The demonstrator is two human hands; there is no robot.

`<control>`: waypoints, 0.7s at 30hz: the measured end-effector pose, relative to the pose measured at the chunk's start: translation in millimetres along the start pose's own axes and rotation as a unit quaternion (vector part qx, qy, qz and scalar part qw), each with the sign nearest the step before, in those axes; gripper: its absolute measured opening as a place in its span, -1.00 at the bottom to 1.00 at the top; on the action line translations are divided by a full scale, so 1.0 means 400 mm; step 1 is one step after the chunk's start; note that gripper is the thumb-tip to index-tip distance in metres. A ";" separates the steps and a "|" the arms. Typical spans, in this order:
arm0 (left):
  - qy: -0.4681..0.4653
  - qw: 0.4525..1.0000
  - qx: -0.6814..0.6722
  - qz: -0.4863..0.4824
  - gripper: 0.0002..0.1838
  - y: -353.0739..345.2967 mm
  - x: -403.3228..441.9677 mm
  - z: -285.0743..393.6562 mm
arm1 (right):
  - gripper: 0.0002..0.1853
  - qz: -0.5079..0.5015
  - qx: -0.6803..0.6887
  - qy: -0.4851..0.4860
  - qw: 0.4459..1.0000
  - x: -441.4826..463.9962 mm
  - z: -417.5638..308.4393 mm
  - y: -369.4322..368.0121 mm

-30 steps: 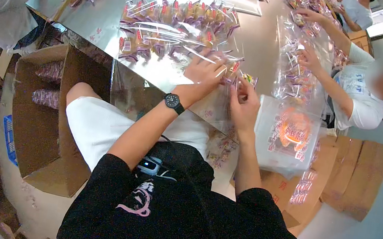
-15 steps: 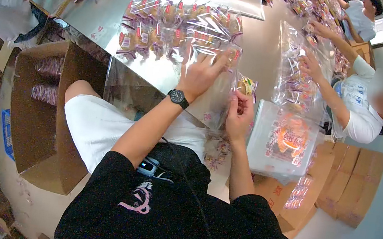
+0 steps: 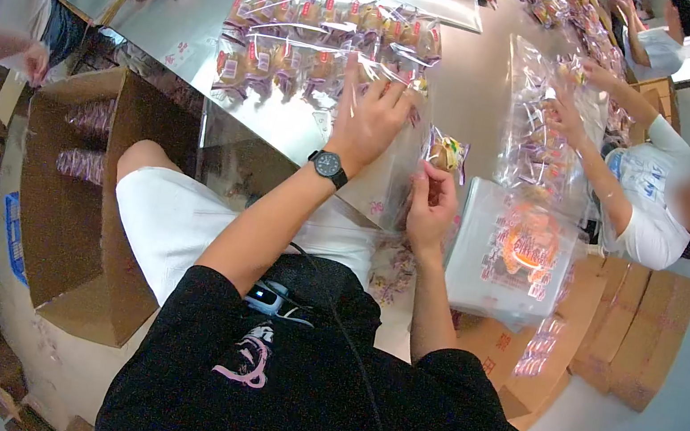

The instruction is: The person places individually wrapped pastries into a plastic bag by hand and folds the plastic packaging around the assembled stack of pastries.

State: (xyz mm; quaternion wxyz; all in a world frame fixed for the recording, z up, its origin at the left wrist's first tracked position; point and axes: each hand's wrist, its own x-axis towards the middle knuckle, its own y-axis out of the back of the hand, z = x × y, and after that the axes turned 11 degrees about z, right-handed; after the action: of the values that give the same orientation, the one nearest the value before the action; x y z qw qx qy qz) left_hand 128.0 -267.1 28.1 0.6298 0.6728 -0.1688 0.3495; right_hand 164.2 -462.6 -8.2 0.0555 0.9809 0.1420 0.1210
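Observation:
A large clear plastic bag (image 3: 385,188) lies on the metal table, holding rows of individually wrapped snacks (image 3: 284,61) in purple-and-clear wrappers. My left hand (image 3: 372,120), with a black watch at the wrist, rests on the bag's film by the near right end of the rows, fingers stretched out. At the bag's near right side, my right hand (image 3: 431,211) has thumb and fingers pinched on the film edge. Just beyond these fingertips lies a single wrapped snack (image 3: 445,153); whether it is inside the bag is unclear.
A stack of printed clear bags (image 3: 510,255) sits right of my right hand. A co-worker (image 3: 636,199) at the right handles another filled bag (image 3: 527,122). An open cardboard box (image 3: 84,265) stands at my left. Loose wrapped snacks (image 3: 550,4) are heaped along the far side.
My left hand has shifted slightly, its fingers now more upright over the film. My right hand stays in place. The person at far left has lowered an arm toward the boxes.

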 end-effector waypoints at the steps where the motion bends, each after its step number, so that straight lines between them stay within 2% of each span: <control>1: 0.007 1.000 -0.022 -0.006 -0.46 0.015 0.013 0.004 | -0.85 0.004 -0.005 0.005 1.000 0.003 -0.008 0.002; 2: 0.014 0.999 -0.044 -0.013 -0.46 0.032 0.026 0.007 | -0.85 0.007 -0.009 0.010 1.000 0.007 -0.013 0.004; 5: 0.003 0.997 -0.079 -0.010 -0.38 0.095 0.026 -0.028 | -0.86 0.019 -0.065 0.118 0.991 0.015 -0.006 0.004; 6: 0.025 0.995 -0.093 -0.033 -0.32 0.064 -0.003 -0.044 | -0.86 0.027 -0.041 0.077 0.996 0.013 -0.007 0.000; 8: 0.053 0.997 -0.061 0.008 -0.33 0.076 -0.008 -0.043 | -0.86 0.043 0.006 -0.006 0.999 -0.005 -0.015 -0.003; 13: 0.064 0.995 -0.013 0.078 -0.42 0.033 -0.030 -0.035 | -0.89 0.031 -0.032 0.016 0.999 -0.025 0.017 0.020; 14: 0.077 0.995 -0.004 0.064 -0.54 0.021 -0.034 -0.027 | -0.90 0.023 -0.032 0.017 0.999 -0.028 0.024 0.024; 17: 0.042 0.995 0.043 0.084 -0.52 0.005 -0.031 -0.022 | -0.91 0.048 0.023 -0.014 0.999 -0.036 0.024 0.011; 18: 0.052 0.996 0.000 0.077 -0.53 0.010 -0.037 -0.017 | -0.91 0.048 0.013 -0.002 0.999 -0.038 0.022 0.007; 21: 0.029 0.994 0.030 0.100 -0.54 0.004 -0.043 -0.013 | -0.91 0.042 -0.029 0.036 0.998 -0.044 0.017 0.002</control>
State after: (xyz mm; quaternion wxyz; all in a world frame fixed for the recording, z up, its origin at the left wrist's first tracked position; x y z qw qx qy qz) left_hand 113.5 -265.8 17.2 0.5756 0.6610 -0.2061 0.4351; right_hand 149.9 -468.9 -18.6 0.0738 0.9789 0.0994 0.1624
